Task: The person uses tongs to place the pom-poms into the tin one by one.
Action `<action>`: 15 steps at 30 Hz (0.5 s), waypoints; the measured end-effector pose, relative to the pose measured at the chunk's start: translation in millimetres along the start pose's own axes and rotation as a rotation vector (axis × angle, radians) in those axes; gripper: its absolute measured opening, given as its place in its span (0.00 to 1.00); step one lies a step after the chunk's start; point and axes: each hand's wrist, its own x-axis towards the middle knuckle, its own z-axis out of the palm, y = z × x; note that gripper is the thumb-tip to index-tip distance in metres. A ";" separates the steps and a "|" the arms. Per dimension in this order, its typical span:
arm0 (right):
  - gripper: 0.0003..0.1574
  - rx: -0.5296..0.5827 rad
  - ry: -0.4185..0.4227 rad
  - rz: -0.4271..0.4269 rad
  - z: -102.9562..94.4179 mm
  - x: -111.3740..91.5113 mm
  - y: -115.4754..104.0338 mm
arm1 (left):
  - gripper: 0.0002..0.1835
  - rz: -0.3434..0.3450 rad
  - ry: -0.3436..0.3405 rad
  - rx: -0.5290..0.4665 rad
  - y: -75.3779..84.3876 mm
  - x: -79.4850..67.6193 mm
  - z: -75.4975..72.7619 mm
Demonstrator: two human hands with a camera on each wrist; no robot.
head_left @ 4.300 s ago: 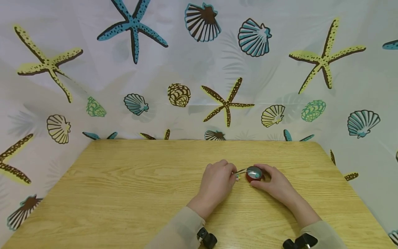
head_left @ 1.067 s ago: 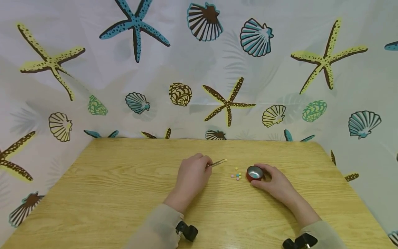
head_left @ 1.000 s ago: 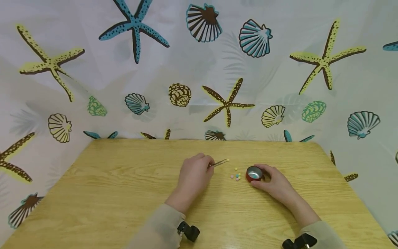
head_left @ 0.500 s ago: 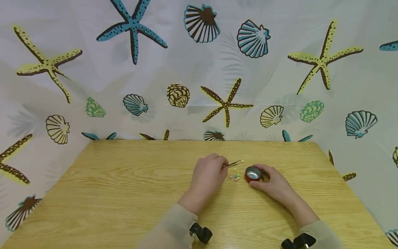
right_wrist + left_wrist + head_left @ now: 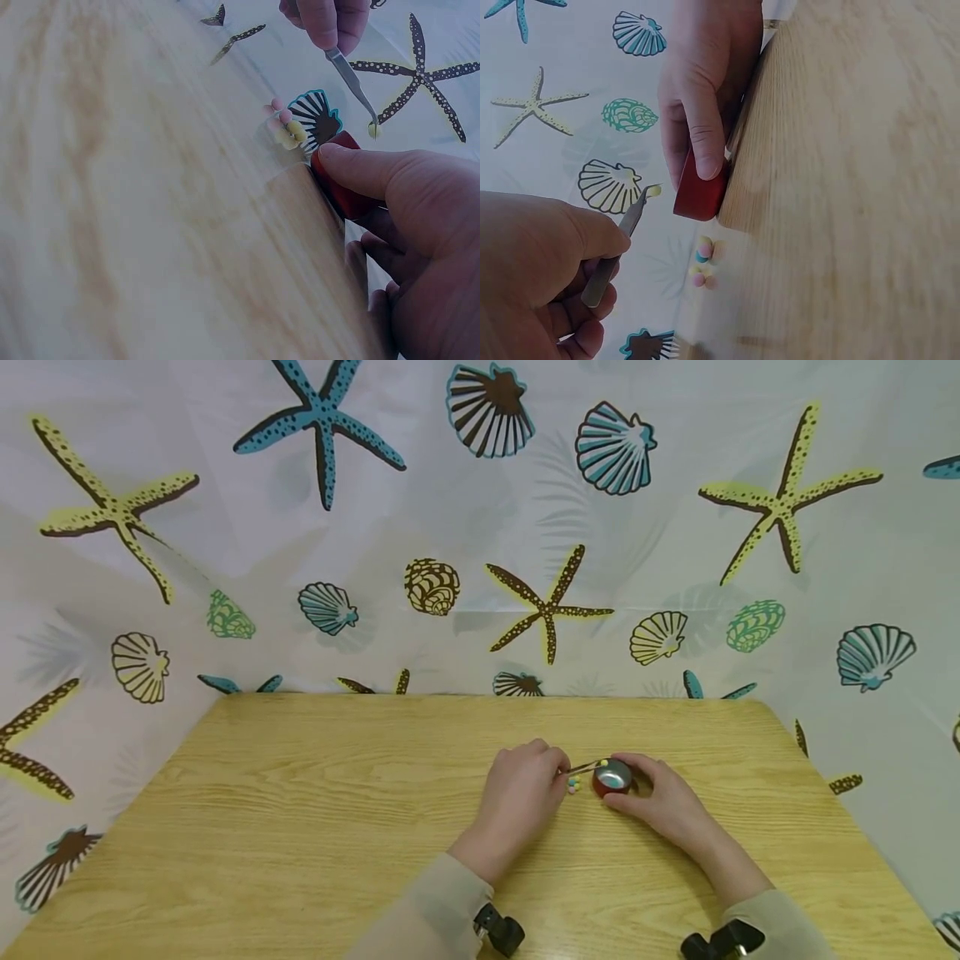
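Bead (image 5: 603,763), right of centre in head frame, near cup (image 5: 700,196) | probably light, hard, slippery; nip it round the middle | left hand (image 5: 523,793) pinches tweezers (image 5: 621,243), bead at tips | right hand (image 5: 667,797) grips cup's side

a pale cloth (image 5: 420,518) printed with blue, yellow and brown starfish (image 5: 322,418) and outlined seashells (image 5: 615,449) hangs behind a light wood-grain tabletop (image 5: 300,793) and along both its sides. a faint crease crosses the cloth's middle. the light is soft, with dim shadows.
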 end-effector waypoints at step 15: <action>0.44 0.005 0.000 -0.003 -0.3 0.7 0.1 | 0.03 0.001 -0.028 -0.011 0.6 -2.2 7.6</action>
